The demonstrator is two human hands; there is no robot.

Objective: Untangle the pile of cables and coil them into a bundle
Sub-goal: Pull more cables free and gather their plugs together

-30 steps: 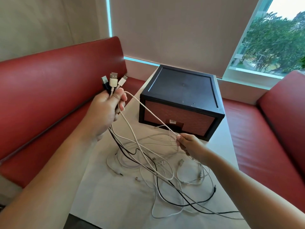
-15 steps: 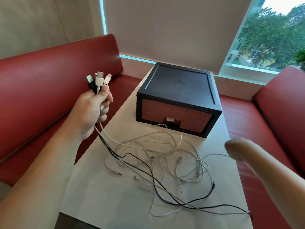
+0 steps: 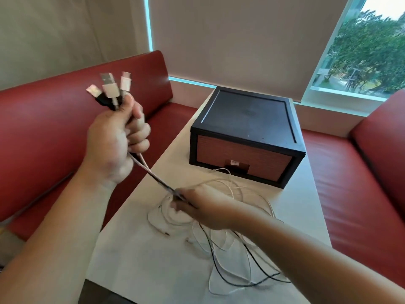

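My left hand (image 3: 117, 137) is raised above the table's left side and grips several cables just below their plugs (image 3: 110, 86), one black and two white, which stick up from the fist. The gathered cables (image 3: 156, 177) run taut down and to the right into my right hand (image 3: 197, 207), which pinches them low over the table. Behind and below that hand, a loose tangle of white and black cables (image 3: 232, 249) lies spread on the white table (image 3: 135, 260).
A black box with a reddish-brown drawer front (image 3: 245, 137) stands at the table's far end. Red padded benches (image 3: 43, 132) run along the left side, the right side and the back. A window with a lowered blind is behind.
My right hand swung back from the right and took hold of the cables below my left hand. My left hand rose, and the cables between the two hands pulled straight.
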